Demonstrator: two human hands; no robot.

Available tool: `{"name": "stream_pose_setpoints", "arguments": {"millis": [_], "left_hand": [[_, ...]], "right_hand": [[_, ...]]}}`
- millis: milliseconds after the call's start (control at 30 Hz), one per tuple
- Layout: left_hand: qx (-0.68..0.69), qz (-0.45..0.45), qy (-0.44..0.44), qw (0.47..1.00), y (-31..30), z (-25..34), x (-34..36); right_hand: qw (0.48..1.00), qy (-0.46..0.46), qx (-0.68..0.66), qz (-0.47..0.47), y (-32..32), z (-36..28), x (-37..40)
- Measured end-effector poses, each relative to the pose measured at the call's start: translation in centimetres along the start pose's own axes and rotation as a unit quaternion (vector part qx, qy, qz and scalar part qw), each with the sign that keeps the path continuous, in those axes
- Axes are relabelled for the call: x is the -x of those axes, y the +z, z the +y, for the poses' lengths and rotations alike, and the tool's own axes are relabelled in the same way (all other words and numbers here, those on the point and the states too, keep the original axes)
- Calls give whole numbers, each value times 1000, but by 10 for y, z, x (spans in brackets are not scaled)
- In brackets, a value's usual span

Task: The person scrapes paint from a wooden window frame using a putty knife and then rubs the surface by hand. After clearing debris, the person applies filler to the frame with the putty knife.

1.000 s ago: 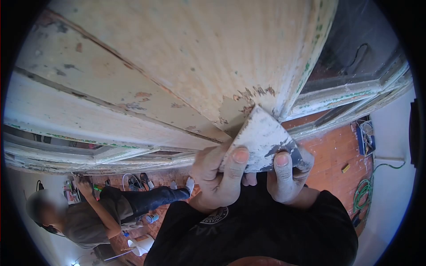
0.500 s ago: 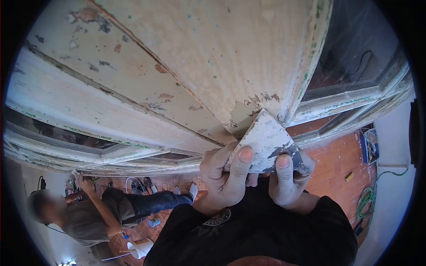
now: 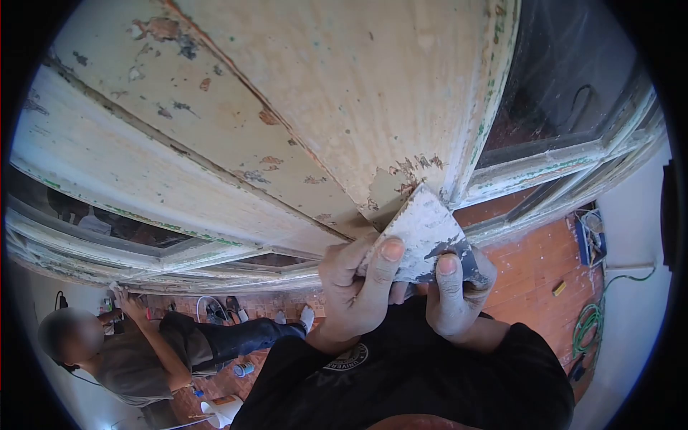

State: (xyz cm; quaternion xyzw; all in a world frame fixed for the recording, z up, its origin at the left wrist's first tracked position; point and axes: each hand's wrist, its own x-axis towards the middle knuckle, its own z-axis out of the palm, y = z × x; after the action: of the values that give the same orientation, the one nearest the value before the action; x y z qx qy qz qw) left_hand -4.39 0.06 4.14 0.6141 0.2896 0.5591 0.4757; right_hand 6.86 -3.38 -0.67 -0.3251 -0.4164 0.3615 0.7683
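A flat, pointed scraper blade (image 3: 423,233), dark grey and caked with pale residue, is held between both hands. My left hand (image 3: 358,287) grips its left side, thumb pressed on the face and fingers behind. My right hand (image 3: 462,290) pinches the lower right side the same way; dust covers that thumb. The blade's upper corner lies at the lower edge of a chipped patch (image 3: 390,186) on the cream painted wood panel (image 3: 344,93). Flaked, splintery paint rims this patch. The fingers behind the blade are mostly hidden.
Glazed frames (image 3: 566,93) with worn paint flank the panels. At lower left another person (image 3: 143,351) works with raised hands at the woodwork. On the tiled floor (image 3: 530,272) are a yellow block (image 3: 559,288), a green hose (image 3: 588,328), a blue box (image 3: 591,240) and a can (image 3: 244,369).
Both hands and the scraper blade sit slightly further left and the blade's corner slightly lower in view. The view itself has shifted a little. Both grips are unchanged.
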Motion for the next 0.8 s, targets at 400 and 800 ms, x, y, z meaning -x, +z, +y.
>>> {"name": "stream_pose_setpoints", "arguments": {"millis": [400, 800], "left_hand": [[2, 32, 10, 999, 7, 6, -2], [13, 18, -10, 1000, 4, -1, 1]], "right_hand": [[1000, 6, -12, -17, 2, -3, -6], [998, 23, -52, -8, 8, -14, -8]]}}
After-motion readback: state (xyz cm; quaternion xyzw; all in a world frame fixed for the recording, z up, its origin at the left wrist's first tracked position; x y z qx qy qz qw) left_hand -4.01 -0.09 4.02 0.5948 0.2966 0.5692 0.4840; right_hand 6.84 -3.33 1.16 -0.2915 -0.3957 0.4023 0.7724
